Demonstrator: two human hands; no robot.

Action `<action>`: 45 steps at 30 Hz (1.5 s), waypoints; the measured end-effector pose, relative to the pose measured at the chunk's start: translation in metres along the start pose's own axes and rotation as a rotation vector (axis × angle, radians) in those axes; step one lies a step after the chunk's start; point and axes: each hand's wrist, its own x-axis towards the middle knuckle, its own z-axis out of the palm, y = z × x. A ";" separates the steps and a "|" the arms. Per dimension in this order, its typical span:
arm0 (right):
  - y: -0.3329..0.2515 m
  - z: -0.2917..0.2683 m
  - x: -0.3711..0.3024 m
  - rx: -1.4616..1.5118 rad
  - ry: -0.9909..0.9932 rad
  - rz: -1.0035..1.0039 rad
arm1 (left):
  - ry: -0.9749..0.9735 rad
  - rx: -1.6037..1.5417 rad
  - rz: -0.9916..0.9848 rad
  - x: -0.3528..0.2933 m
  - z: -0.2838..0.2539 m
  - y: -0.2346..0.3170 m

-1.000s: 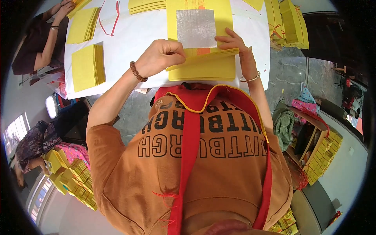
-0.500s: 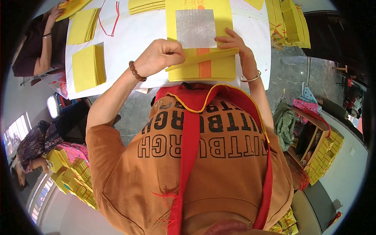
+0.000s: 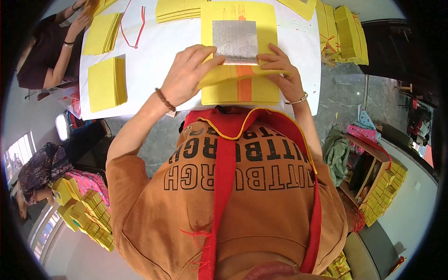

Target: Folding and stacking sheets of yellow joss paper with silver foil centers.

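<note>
A yellow paper sheet [image 3: 267, 28] with a silver foil square [image 3: 235, 38] and an orange stripe lies on top of a yellow paper stack [image 3: 219, 97] in front of me. Its near edge is lifted and curled over toward the foil. My left hand [image 3: 190, 71] pinches the left end of this fold, fingertips at the foil's lower left corner. At the other end, my right hand [image 3: 283, 72] has its thumb under the fold and its fingers on top, by the foil's lower right corner.
On the white table [image 3: 154, 70] lie a yellow stack [image 3: 106, 84] at near left, another stack [image 3: 100, 32] behind it, and a red string [image 3: 140, 29]. Tied yellow bundles [image 3: 345, 37] stand at the right edge. At far left, a co-worker's hand [image 3: 80, 22] holds yellow paper.
My left hand has gone from a closed fist to extended fingers gripping the fold's left end. My right fingers have come down onto the fold, which now bends nearer the foil.
</note>
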 end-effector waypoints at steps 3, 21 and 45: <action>-0.012 0.010 0.002 0.041 0.077 0.047 | 0.079 -0.043 0.017 0.000 0.003 0.000; -0.057 -0.003 0.003 -0.509 -0.129 0.007 | 0.064 -0.461 -0.154 -0.007 -0.019 0.014; -0.042 0.020 0.033 -0.163 0.281 0.488 | -0.083 -1.281 -0.989 0.034 -0.008 -0.009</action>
